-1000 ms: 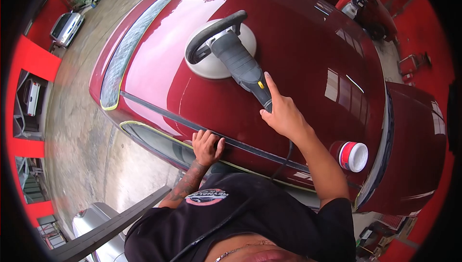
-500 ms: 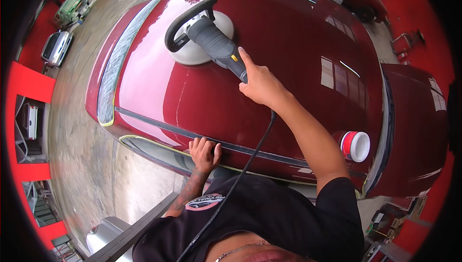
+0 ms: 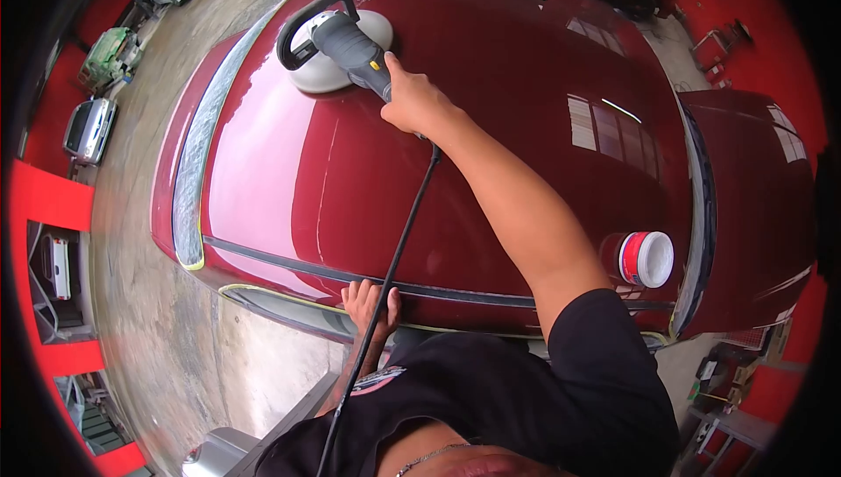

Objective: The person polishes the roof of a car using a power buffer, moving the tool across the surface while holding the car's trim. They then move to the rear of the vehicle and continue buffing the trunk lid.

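My right hand is wrapped round the rear handle of a black and grey car polisher, its index finger laid along the body. The polisher's pale round pad lies on the glossy dark red car roof, toward the far left. A loop-shaped front handle stands over the pad. From the polisher a black power cord runs back across the roof and over my chest. Fingers extended, my left hand rests on the roof's near edge, beside the dark trim strip, holding nothing; the cord passes in front of it.
A red and white tub stands on the roof at the right. Masking film with yellow-green tape covers the glass at the left. Below the near edge is a dark metal beam. Other vehicles, such as a silver car, stand beyond.
The polisher and my right hand have moved farther away and left across the roof, and that arm is stretched out more. The cord has swung left, over my left hand, which stays on the edge.
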Demonstrator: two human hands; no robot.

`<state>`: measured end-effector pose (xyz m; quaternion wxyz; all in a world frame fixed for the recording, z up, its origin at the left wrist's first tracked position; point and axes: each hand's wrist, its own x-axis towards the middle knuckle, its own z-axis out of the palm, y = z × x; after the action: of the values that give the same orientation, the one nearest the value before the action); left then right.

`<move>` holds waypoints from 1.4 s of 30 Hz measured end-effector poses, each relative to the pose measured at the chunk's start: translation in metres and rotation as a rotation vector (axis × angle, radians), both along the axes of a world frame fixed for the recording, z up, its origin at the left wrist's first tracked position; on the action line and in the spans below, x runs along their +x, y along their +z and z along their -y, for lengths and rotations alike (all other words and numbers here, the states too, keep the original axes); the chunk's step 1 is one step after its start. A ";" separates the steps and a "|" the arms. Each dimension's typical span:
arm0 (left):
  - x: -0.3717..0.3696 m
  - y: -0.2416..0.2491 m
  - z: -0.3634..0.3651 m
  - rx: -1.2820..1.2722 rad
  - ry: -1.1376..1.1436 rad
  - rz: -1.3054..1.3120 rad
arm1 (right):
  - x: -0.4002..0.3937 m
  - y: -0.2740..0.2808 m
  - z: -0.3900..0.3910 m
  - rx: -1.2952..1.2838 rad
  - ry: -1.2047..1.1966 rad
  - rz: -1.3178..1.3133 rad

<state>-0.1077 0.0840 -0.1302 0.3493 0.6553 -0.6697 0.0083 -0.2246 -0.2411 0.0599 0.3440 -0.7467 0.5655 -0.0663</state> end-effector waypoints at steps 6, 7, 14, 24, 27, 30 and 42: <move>-0.001 0.007 0.000 -0.025 -0.019 0.013 | 0.024 -0.007 0.036 -0.007 -0.075 -0.006; -0.002 0.011 0.002 -0.025 -0.022 0.014 | 0.024 -0.007 0.042 -0.009 -0.093 -0.004; 0.001 0.006 0.002 0.002 -0.018 0.018 | -0.017 -0.014 0.066 -0.026 -0.275 0.045; -0.001 0.015 0.006 -0.026 -0.036 0.004 | -0.182 0.006 -0.013 -0.096 -0.654 0.077; -0.003 0.016 0.008 -0.015 -0.031 -0.002 | -0.239 -0.020 -0.060 -0.212 -0.777 0.146; -0.004 0.017 0.006 -0.012 -0.033 0.007 | -0.253 -0.011 -0.097 -0.132 -0.834 0.125; -0.008 0.016 0.007 -0.066 -0.022 -0.014 | -0.190 0.002 -0.108 -0.084 -0.597 0.040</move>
<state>-0.1152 0.0772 -0.1147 0.3757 0.6358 -0.6739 0.0219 -0.4147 -0.1334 0.0615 0.2891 -0.5597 0.7498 -0.2026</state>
